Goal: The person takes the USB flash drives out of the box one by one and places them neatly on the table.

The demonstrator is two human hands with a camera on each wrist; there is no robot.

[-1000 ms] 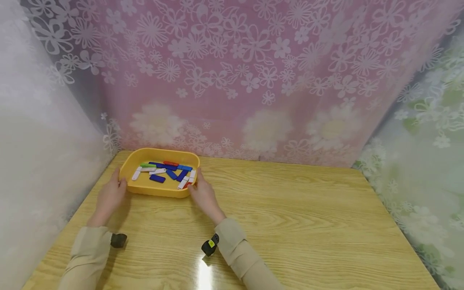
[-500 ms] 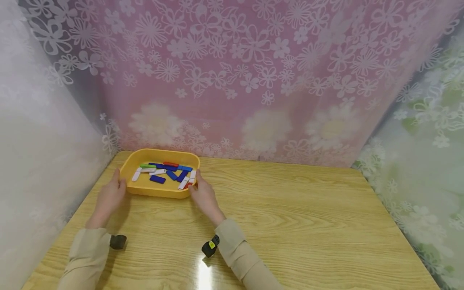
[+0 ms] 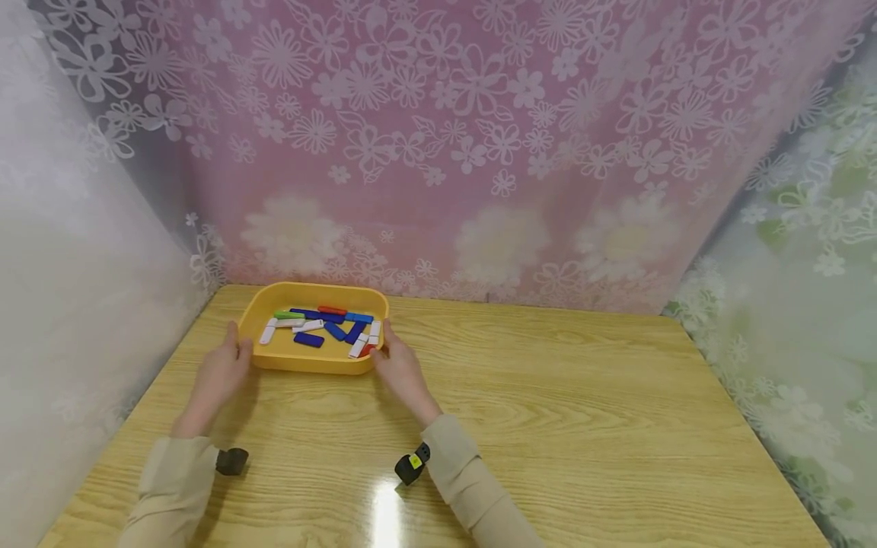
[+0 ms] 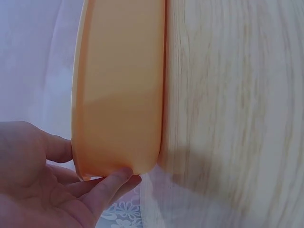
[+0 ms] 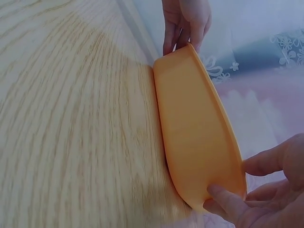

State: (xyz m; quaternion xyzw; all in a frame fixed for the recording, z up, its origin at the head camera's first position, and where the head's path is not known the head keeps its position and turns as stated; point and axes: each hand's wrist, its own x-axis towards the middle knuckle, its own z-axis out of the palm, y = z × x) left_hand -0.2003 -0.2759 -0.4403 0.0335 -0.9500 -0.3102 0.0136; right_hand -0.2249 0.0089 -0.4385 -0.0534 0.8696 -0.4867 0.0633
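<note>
2 hands on 1 tray: L hand pinches the left end of the yellow tray, R hand pinches the right end, thumb & fingers at rim and outer wall in both wrist views. Tray's nr the far-left corner of the tabletop, long side roughly along the far edge. Base v. close to the wood; can't tell if it's touching or just off it. Inside: small flat pcs, loose, some overlapping, incl. a green pc, plus a red pc under the white ones by the R hand.

Main risk, IMO: uneven lift, 1 hand higher than the other, so tray tips & pcs slide to the low end, maybe over the rim. Grip's only at the ends, so a slip or wall flex could drop a corner. Black wrist units hang low nr the wood; might knock if wrists dip.

Edges: far edge is tight, pink cloth right behind the tray, so pushing away would prob. rub it. Left edge nr L hand, w/ pale cloth beyond. Most room's to the right: wood runs from R hand to the right edge, well apart. Twd the near edge there's room too, btwn the forearms.
</note>
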